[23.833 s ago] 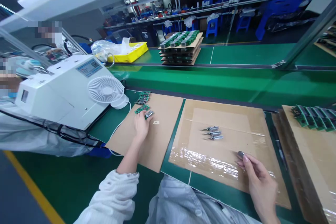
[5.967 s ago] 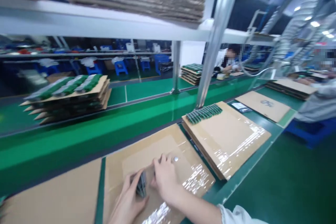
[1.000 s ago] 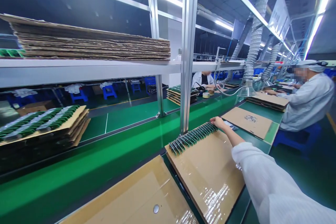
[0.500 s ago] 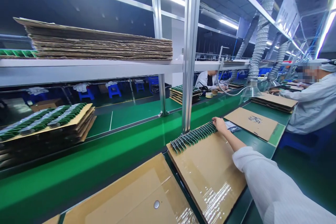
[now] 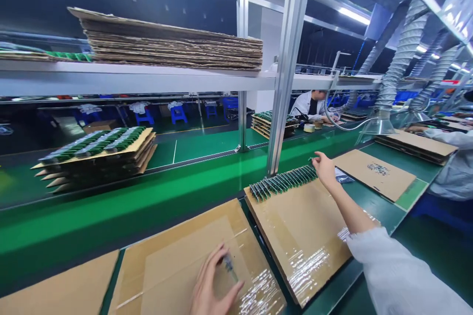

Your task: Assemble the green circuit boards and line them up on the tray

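Step in hand: a small part seems to be being added at the far end of the row of green circuit boards (image 5: 284,182); this is judged from the reach alone.
Right hand (image 5: 325,168): stretched forward on a straight arm to the row's far end, fingers pinched together on a small thin piece that is too small to be named.
Left hand (image 5: 212,285): laid low on the film-covered cardboard sheet (image 5: 166,261) nearest the body, fingers loosely spread; a small dark part (image 5: 229,263) is touched by the fingertips, and whether it is gripped cannot be told.
Circuit boards: lined up along the back edge of the right-hand cardboard sheet (image 5: 299,226) on the green desk (image 5: 373,206).
Next move: a careful set-down in line with the row is thought to be called for, without the neighbouring boards being nudged.
Surroundings: a stack of cardboard (image 5: 173,44) on the shelf above; a co-worker's sleeve (image 5: 453,157) at the right.
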Demonstrator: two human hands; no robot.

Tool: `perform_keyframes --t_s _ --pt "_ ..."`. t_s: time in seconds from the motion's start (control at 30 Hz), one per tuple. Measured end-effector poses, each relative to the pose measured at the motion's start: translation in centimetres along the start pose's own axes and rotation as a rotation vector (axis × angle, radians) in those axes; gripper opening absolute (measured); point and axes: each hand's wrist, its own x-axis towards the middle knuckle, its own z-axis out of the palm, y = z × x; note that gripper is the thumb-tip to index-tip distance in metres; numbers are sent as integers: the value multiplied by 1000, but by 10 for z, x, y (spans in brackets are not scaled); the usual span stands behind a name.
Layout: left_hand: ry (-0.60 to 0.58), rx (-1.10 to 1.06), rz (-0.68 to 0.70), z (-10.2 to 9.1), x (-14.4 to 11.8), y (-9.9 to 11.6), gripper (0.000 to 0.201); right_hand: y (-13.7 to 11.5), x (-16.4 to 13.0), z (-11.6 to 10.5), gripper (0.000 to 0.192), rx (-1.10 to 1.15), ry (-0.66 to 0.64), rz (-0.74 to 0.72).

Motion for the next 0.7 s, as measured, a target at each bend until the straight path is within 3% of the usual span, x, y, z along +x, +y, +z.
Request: perform_keyframes --t_s 0.17,0.3,0.47,0.7 --pt "-116 -49 123 47 77 55 45 -49 -99 26 25 182 -246 -206" --pt "-132 -85 107 80 95 60 46 -63 -151 49 28 266 -323 -223" --pt "-59 -125 96 93 86 51 46 -61 -159 61 25 378 -344 -158" --pt "-1 -153 99 97 89 48 40 -63 -157 79 23 492 -272 -68"
